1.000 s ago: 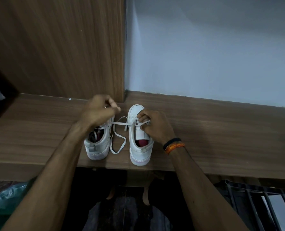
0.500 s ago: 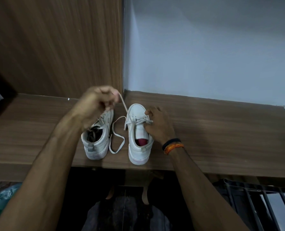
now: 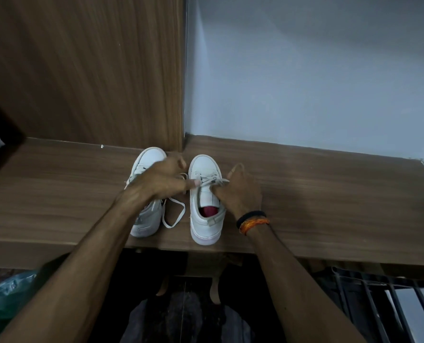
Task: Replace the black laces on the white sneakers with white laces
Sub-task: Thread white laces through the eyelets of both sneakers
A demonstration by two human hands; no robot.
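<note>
Sneakers (image 3: 206, 194) sit side by side against wooden panel (image 3: 82, 70).

I'm at home: a brown wood-grain shelf (image 3: 329, 194) against a plain pale wall (image 3: 305, 70), 2 white sneakers (image 3: 206, 206) at centre.

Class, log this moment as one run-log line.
step: lacing right sneaker | left hand: on white lace | right hand: at laces | surface: wooden shelf
</note>
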